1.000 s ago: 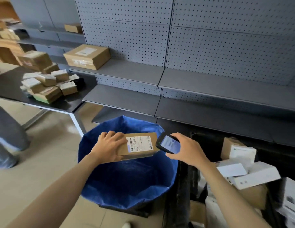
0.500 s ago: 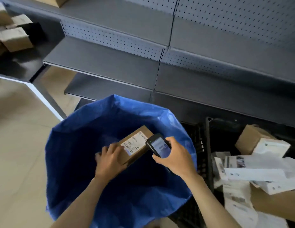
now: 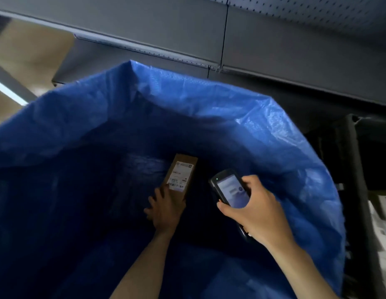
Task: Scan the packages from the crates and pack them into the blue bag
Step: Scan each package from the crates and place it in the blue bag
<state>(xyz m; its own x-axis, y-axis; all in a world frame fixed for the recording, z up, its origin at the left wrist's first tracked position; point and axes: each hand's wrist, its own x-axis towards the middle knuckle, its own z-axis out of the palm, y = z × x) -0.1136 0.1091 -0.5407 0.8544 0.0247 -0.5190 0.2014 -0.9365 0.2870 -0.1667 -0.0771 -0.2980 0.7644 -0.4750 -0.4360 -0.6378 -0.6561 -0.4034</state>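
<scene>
I see the left hand point(image 3: 166, 209) reaching deep down into the blue bag point(image 3: 209, 100), the forearm stretched straight from the bottom edge of the view toward the bag's dark floor. Its fingers are closed over the near end of a brown cardboard box point(image 3: 181, 174), palm down, with the fingertips wrapping the left edge. The box lies low inside the bag, long side pointing away from me, its white shipping label point(image 3: 179, 177) facing up. Whether the box already rests on the bag's bottom I cannot tell, since that area is too dark.

The right hand point(image 3: 255, 209) hangs higher, above the bag's opening on the right side, wrist bent slightly inward. It is clamped around a black handheld scanner point(image 3: 229, 189), thumb along the lower left edge and fingers curled behind the top right edge. The scanner's lit screen faces up toward me, tilted, and its top end points toward the box, near it but not touching.

The bag fills most of my view, its rim standing open and wrinkled, brighter blue along the far and right walls. Behind it runs a grey metal shelf point(image 3: 295, 59) with a perforated back panel above. On the right, just beside the bag, stands a black crate point(image 3: 351, 169), and white packages point(image 3: 381, 229) show at the far right edge, blurred
</scene>
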